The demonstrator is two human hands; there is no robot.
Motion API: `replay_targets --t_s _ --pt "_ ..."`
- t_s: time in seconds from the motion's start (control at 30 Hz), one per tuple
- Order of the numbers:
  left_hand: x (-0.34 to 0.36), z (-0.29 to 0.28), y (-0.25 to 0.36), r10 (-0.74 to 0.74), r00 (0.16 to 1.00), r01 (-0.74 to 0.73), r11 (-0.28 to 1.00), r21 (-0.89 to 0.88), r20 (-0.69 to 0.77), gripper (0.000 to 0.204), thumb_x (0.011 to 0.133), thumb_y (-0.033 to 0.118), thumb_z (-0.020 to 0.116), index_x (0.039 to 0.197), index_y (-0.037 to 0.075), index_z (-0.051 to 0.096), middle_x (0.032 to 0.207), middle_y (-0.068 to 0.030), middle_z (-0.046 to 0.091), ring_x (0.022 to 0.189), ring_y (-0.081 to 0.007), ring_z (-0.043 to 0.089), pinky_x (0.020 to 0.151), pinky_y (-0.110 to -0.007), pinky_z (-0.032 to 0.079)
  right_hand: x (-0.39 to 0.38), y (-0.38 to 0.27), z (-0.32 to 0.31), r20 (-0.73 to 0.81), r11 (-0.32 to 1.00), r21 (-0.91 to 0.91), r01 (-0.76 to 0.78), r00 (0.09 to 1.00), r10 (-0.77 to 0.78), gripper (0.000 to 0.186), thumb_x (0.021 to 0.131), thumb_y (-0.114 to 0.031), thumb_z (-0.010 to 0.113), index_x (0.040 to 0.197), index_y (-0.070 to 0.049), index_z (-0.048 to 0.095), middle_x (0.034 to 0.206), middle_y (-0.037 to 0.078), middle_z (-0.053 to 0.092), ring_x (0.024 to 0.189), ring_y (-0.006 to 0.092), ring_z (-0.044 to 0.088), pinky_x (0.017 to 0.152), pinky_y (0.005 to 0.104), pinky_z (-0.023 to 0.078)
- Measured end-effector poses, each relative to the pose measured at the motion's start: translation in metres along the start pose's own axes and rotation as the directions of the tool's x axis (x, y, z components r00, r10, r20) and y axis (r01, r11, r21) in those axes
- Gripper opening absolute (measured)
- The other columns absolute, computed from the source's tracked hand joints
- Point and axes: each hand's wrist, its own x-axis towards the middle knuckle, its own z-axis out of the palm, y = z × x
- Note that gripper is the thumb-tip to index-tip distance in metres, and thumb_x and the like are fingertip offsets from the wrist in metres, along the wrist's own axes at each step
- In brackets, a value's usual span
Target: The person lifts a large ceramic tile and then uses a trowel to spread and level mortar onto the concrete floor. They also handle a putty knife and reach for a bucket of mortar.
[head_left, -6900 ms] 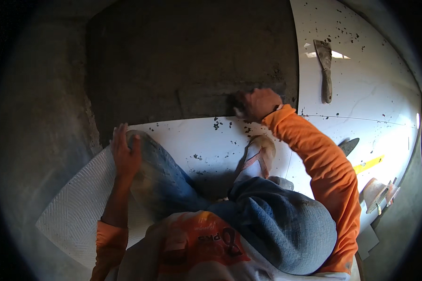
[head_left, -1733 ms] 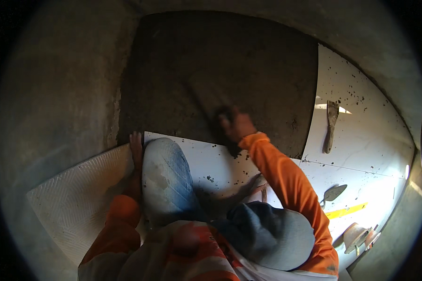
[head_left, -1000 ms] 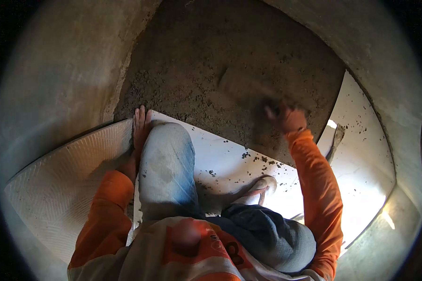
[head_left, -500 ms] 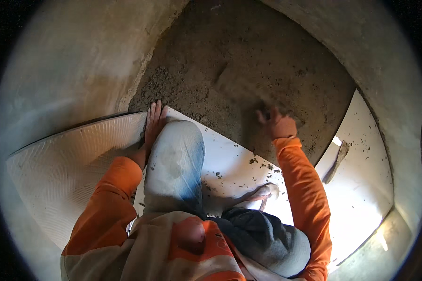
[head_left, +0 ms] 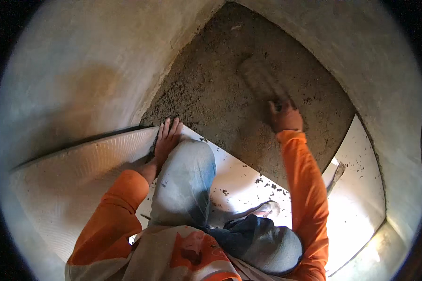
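Observation:
My right hand (head_left: 286, 117) is closed round the handle of a mortar-coloured trowel (head_left: 262, 77). Its long flat blade is smeared by motion and lies against the grey-brown mortar bed (head_left: 211, 93), pointing up and left from my fist. My left hand (head_left: 167, 143) rests flat with fingers stretched out, beside my raised knee. Its fingertips reach the edge of the mortar, next to the corner of a white floor tile (head_left: 232, 171).
A large tile with a ribbed back (head_left: 89, 168) leans along the left wall (head_left: 94, 61). On the white tile at the right (head_left: 361, 187) lies a narrow mortar-stained tool (head_left: 336, 178). Mortar crumbs are scattered near the tile edge. My foot (head_left: 267, 208) stands on the tile.
The view has shifted, with the scene lower in it. My right hand has swept the trowel over the mortar, slightly away from me. My left hand stays at the tile corner.

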Motion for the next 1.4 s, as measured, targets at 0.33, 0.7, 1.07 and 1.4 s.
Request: replay_targets --t_s 0.33,0.7,1.07,1.4 --pt "0.003 -0.011 0.006 -0.079 0.996 0.076 0.995 -0.070 -0.042 0.046 0.090 0.023 0.048 0.132 0.008 0.035 0.140 -0.0114 0.036 0.129 -0.0277 0.035 0.106 -0.041 0.029 -0.018 -0.086 0.031 0.455 0.861 -0.174 0.479 0.814 -0.361 0.072 0.085 -0.063 0.038 0.131 -0.009 0.041 0.105 0.024 0.062 0.097 0.0378 0.061 0.082 0.0438 0.050" --pt "0.003 -0.009 0.004 -0.093 0.995 0.089 0.986 -0.138 -0.022 0.054 0.089 0.031 0.048 0.134 0.007 0.033 0.141 -0.0131 0.034 0.129 -0.0303 0.033 0.107 -0.045 0.027 0.090 -0.054 -0.033 -0.179 0.956 0.153 -0.249 0.945 0.275 0.064 0.086 -0.057 0.045 0.121 -0.004 0.051 0.110 0.022 0.060 0.101 0.0372 0.060 0.085 0.0441 0.049" --pt "-0.005 -0.003 -0.001 -0.008 0.999 0.015 0.990 -0.140 0.051 0.057 0.088 0.030 0.053 0.134 0.004 0.033 0.139 -0.0168 0.034 0.129 -0.0356 0.033 0.106 -0.050 0.028 0.109 -0.115 -0.043 -0.097 0.965 0.183 -0.188 0.973 0.208 0.062 0.088 -0.054 0.046 0.116 0.001 0.049 0.112 0.024 0.058 0.105 0.0363 0.058 0.085 0.0419 0.049" --pt "0.005 -0.006 0.007 -0.051 0.995 0.073 0.954 -0.290 0.081 0.054 0.090 0.028 0.048 0.136 0.005 0.031 0.141 -0.0181 0.033 0.129 -0.0354 0.033 0.105 -0.049 0.029 0.118 -0.151 0.014 -0.031 0.481 0.876 0.041 0.999 -0.029 0.067 0.085 -0.049 0.053 0.114 0.011 0.044 0.068 0.015 0.059 0.052 0.0234 0.059 0.050 0.0358 0.050"
